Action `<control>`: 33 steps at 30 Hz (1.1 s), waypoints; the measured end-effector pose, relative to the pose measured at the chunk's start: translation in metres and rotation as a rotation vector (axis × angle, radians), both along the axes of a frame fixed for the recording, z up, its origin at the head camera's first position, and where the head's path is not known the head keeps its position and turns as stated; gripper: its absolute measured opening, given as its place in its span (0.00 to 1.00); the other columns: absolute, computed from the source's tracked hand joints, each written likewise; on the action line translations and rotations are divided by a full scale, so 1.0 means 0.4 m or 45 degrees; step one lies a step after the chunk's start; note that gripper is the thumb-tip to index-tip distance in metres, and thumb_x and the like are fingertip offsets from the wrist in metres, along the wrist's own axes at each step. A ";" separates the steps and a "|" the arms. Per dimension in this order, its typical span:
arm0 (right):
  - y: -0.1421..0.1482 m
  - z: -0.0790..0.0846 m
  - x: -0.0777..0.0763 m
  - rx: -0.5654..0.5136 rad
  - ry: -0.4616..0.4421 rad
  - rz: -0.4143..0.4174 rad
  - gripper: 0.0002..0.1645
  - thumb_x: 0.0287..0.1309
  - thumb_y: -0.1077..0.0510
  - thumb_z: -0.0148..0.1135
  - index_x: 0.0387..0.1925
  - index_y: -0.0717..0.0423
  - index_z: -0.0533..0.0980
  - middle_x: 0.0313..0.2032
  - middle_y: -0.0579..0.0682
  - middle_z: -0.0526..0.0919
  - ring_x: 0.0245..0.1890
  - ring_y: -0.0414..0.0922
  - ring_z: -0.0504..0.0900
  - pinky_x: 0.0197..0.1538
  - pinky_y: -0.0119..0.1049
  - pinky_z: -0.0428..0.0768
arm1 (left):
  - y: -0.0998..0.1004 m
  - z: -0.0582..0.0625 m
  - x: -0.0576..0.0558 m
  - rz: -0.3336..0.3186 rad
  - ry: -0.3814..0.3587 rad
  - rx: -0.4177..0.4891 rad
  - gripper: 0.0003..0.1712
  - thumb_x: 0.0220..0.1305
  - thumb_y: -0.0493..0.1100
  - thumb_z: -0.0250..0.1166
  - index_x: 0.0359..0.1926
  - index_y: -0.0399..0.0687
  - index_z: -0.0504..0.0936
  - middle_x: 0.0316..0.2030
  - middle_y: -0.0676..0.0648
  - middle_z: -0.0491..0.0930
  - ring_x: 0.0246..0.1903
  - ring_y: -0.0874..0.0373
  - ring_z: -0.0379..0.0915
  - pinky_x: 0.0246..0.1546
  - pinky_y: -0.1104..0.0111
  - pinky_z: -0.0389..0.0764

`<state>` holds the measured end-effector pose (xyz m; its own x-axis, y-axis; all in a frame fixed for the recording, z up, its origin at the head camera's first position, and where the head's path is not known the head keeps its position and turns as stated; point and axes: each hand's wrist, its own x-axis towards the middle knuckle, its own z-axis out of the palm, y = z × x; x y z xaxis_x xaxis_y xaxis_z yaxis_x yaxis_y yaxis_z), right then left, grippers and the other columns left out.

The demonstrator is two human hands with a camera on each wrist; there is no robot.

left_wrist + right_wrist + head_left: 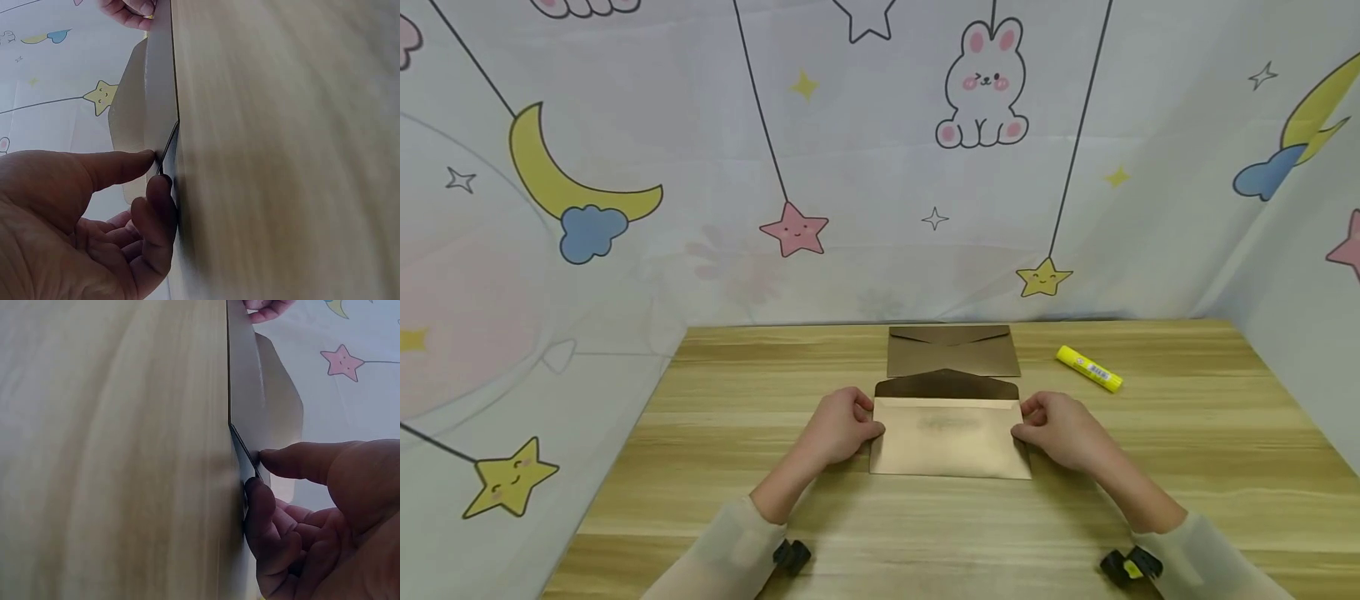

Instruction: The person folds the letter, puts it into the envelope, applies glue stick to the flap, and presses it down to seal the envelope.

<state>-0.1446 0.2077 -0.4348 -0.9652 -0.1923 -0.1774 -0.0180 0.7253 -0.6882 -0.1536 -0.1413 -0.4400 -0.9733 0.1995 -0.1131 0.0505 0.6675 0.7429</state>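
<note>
A gold-brown envelope [951, 446] lies on the table with its dark flap [947, 385] raised toward the back. My left hand [842, 427] pinches its left edge between thumb and fingers, and my right hand [1060, 429] pinches the right edge the same way. In the left wrist view, the left thumb and index finger meet at the envelope's side [159, 94], which is lifted a little off the wood. The right wrist view shows the right thumb and index finger on the opposite side [247, 381], also slightly raised. What the envelope contains is hidden.
Behind it lies a second brown envelope [953, 357] with its flap folded down. A yellow glue stick [1089, 368] rests on the wooden table [737, 375] at the back right. A patterned white curtain [865, 150] hangs along the table's back edge.
</note>
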 end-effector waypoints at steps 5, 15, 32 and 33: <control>0.004 0.001 -0.001 0.035 -0.011 0.002 0.22 0.63 0.55 0.74 0.50 0.66 0.80 0.36 0.48 0.87 0.38 0.45 0.84 0.41 0.42 0.81 | 0.005 -0.001 -0.004 -0.018 0.008 -0.088 0.20 0.60 0.40 0.79 0.48 0.35 0.82 0.27 0.51 0.81 0.29 0.59 0.76 0.36 0.62 0.80; 0.002 -0.002 -0.002 0.079 -0.012 -0.002 0.23 0.65 0.55 0.74 0.53 0.67 0.80 0.37 0.50 0.85 0.36 0.46 0.81 0.40 0.43 0.80 | 0.012 0.000 -0.004 -0.054 -0.028 -0.166 0.23 0.63 0.41 0.79 0.52 0.36 0.80 0.27 0.50 0.79 0.27 0.58 0.74 0.33 0.64 0.78; 0.053 0.045 -0.024 0.145 0.134 -0.049 0.26 0.69 0.50 0.69 0.58 0.65 0.78 0.39 0.51 0.85 0.35 0.46 0.82 0.39 0.45 0.81 | -0.012 0.009 -0.023 0.062 0.298 -0.072 0.28 0.68 0.49 0.75 0.63 0.40 0.80 0.44 0.45 0.81 0.32 0.55 0.77 0.33 0.60 0.80; 0.056 0.051 -0.027 0.160 0.149 -0.056 0.26 0.70 0.50 0.69 0.58 0.65 0.78 0.39 0.51 0.85 0.35 0.47 0.82 0.40 0.46 0.81 | -0.012 0.012 -0.026 0.062 0.340 -0.093 0.29 0.68 0.49 0.75 0.64 0.40 0.80 0.47 0.44 0.82 0.36 0.54 0.79 0.36 0.59 0.82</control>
